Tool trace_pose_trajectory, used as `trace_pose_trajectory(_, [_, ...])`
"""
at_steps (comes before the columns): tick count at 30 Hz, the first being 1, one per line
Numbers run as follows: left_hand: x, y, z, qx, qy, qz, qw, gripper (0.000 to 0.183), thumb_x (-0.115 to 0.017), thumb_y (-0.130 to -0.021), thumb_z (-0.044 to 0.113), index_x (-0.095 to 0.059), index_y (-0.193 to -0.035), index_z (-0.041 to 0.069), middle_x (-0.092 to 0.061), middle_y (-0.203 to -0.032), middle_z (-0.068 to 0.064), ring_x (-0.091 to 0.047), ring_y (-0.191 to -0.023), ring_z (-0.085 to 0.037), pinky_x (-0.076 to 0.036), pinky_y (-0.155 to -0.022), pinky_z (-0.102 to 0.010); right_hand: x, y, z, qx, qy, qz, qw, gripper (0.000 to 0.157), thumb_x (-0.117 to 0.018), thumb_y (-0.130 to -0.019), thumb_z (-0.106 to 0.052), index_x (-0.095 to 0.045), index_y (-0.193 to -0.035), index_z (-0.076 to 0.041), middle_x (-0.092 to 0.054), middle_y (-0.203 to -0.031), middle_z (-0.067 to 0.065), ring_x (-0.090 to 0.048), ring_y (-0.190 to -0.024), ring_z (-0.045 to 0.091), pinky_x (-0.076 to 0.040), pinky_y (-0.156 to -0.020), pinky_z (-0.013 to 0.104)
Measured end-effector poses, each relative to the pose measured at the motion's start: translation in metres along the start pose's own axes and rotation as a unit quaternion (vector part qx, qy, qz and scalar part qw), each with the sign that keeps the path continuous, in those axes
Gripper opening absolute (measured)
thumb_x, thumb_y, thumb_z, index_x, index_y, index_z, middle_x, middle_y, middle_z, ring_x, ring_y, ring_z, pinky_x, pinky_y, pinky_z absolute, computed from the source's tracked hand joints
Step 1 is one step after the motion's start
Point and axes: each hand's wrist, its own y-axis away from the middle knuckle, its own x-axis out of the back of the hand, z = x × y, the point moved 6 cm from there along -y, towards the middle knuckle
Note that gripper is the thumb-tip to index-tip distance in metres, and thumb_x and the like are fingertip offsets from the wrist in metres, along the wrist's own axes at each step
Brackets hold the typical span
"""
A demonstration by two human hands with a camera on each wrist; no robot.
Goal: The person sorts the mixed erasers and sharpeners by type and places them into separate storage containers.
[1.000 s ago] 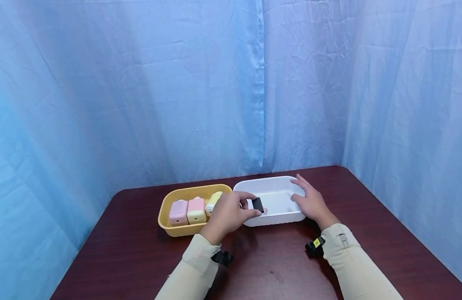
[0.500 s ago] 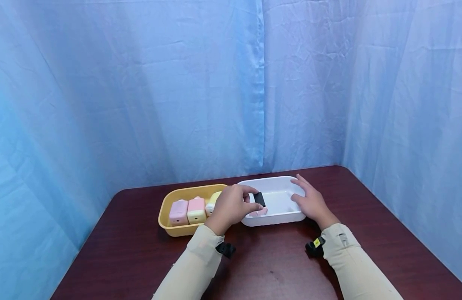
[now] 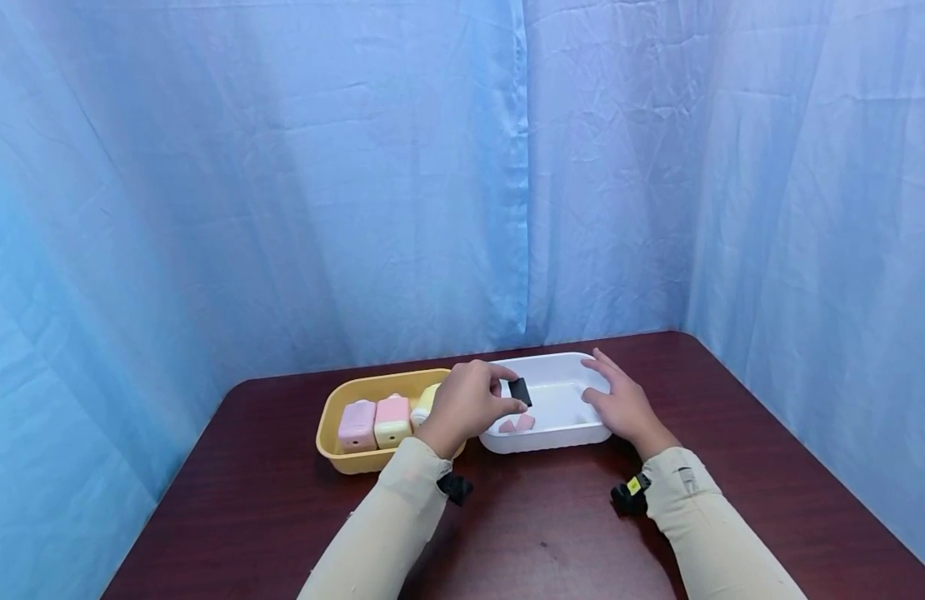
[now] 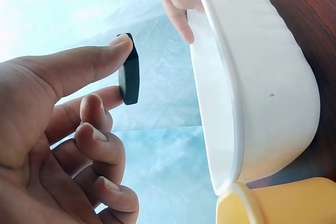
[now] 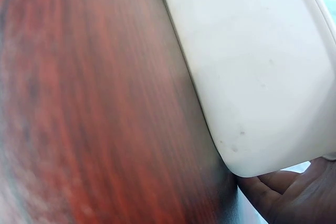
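Observation:
My left hand (image 3: 470, 402) pinches a small black flat block (image 3: 520, 392) between thumb and fingertip, above the left part of a white tray (image 3: 545, 439). In the left wrist view the black block (image 4: 130, 72) shows bevelled edges, and the other fingers are curled below it. Two small pink pieces (image 3: 526, 422) lie on the white tray's floor near its front left. My right hand (image 3: 622, 407) holds the right end of the white tray, its thumb and fingers reaching over the rim. In the right wrist view that hand (image 5: 294, 192) is mostly hidden behind the tray's corner.
A yellow tray (image 3: 329, 427) stands just left of the white one. It holds boxy lilac (image 3: 357, 425), pink-and-yellow (image 3: 393, 419) and pale yellow (image 3: 425, 405) items, the last partly hidden by my left hand. Blue curtains (image 3: 402, 183) surround the dark red table (image 3: 537, 542).
My left hand has risen slightly away from me with the black block, uncovering more of the pink pieces. The right hand has stayed in place.

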Motion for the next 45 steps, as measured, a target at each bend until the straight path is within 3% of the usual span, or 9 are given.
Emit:
trace_pose_trajectory(6, [-0.002, -0.005, 0.001, 0.008, 0.004, -0.004, 1.0000, 0.041, -0.091, -0.079, 0.032, -0.080, -0.117, 0.024, -0.058, -0.068, 0.000, -0.053, -0.065, -0.016, -0.044, -0.055, -0.030, 0.001, 0.000, 0.002, 0.003, 0.002, 0.002, 1.000, 0.059, -0.058, -0.098, -0.016, -0.046, -0.156, -0.009, -0.020, -0.173, 0.009, -0.021, -0.157, 0.042, -0.024, -0.120, 0.067])
trace_pose_trajectory(19, [0.001, -0.014, 0.006, -0.002, -0.050, -0.007, 0.9987, 0.040, -0.091, -0.080, 0.034, -0.080, -0.117, 0.024, -0.060, -0.071, 0.001, -0.054, -0.070, -0.016, -0.046, -0.054, -0.029, 0.000, 0.001, -0.002, 0.000, -0.002, 0.000, 1.000, 0.059, -0.057, -0.098, -0.016, -0.046, -0.156, -0.009, -0.020, -0.173, 0.009, -0.021, -0.157, 0.042, -0.024, -0.120, 0.067])
trace_pose_trajectory(28, [0.002, -0.020, 0.003, 0.017, -0.059, -0.026, 0.9978, 0.041, -0.092, -0.080, 0.032, -0.080, -0.118, 0.023, -0.066, -0.088, 0.005, -0.058, -0.082, -0.017, -0.050, -0.057, -0.029, 0.000, 0.001, -0.002, 0.003, 0.003, 0.000, 1.000, 0.060, -0.057, -0.098, -0.015, -0.046, -0.156, -0.008, -0.020, -0.173, 0.010, -0.022, -0.156, 0.043, -0.024, -0.120, 0.067])
trace_pose_trajectory(45, [-0.002, -0.026, 0.000, 0.023, -0.077, -0.029, 0.9963, 0.040, -0.093, -0.078, 0.033, -0.081, -0.115, 0.023, -0.067, -0.089, 0.007, -0.059, -0.076, -0.017, -0.049, -0.058, -0.030, -0.001, -0.001, -0.001, 0.008, 0.001, 0.007, 1.000, 0.060, -0.057, -0.096, -0.016, -0.047, -0.154, -0.008, -0.021, -0.173, 0.011, -0.023, -0.156, 0.042, -0.026, -0.120, 0.065])
